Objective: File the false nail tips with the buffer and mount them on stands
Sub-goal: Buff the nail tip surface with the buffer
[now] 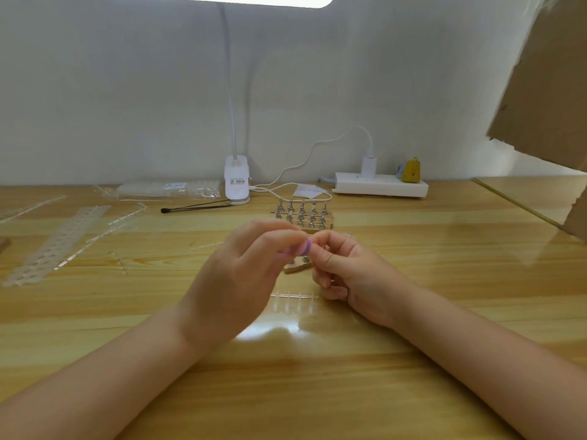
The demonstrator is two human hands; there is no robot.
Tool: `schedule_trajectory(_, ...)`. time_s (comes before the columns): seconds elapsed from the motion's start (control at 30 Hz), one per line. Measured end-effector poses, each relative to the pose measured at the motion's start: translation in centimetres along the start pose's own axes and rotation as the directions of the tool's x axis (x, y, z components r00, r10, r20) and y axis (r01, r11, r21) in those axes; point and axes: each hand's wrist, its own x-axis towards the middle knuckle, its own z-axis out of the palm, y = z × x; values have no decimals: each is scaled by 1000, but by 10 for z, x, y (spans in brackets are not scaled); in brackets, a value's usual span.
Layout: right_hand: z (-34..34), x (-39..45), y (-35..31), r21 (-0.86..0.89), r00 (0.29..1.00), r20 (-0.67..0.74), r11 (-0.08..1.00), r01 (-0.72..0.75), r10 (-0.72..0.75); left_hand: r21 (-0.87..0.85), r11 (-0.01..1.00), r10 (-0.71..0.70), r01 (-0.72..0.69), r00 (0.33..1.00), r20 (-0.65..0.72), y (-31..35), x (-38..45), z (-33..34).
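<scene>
My left hand (pixel 244 268) grips a small purple buffer (pixel 305 246) above the middle of the wooden table (pixel 317 392). My right hand (pixel 346 268) meets it with thumb and forefinger pinched; a nail tip there is too small to make out. Beneath the hands stands a wooden base with a metal stand (pixel 297 265). A strip of clear nail tips (pixel 293 301) lies just in front of it. Further back sit several metal stands on wooden bases (pixel 301 215).
Clear tip strips and a perforated sheet (pixel 60 239) lie at the left. At the back are a clip lamp (pixel 236 184), a bag of tips (pixel 168 189), a thin brush (pixel 193 207), a cable and a power strip (pixel 379 185). Cardboard (pixel 549 90) hangs at the right.
</scene>
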Motion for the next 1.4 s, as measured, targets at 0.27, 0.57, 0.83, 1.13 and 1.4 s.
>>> schedule_trajectory(0.27, -1, 0, -2, 25, 1000, -19, 999, -23, 24, 71, 997, -31, 30, 999, 25, -6, -3, -2)
schedule_trajectory(0.57, -1, 0, -5, 73, 998, -6, 995, -64, 64, 158, 987, -24, 17, 999, 41, -8, -3, -5)
schedule_trajectory(0.83, -2, 0, -6, 58, 994, 46, 993, -105, 103, 290, 943, 148, -165, 986, 82, -11, -4, -2)
schedule_trajectory(1.13, -2, 0, -8, 46, 989, 71, 990, -130, 127, 312, 927, 182, -206, 978, 105, -8, -2, -3)
schedule_trajectory(1.4, -2, 0, -8, -21, 983, 91, 987, -160, 162, 272, 917, 269, -293, 955, 122, -1, -2, 0)
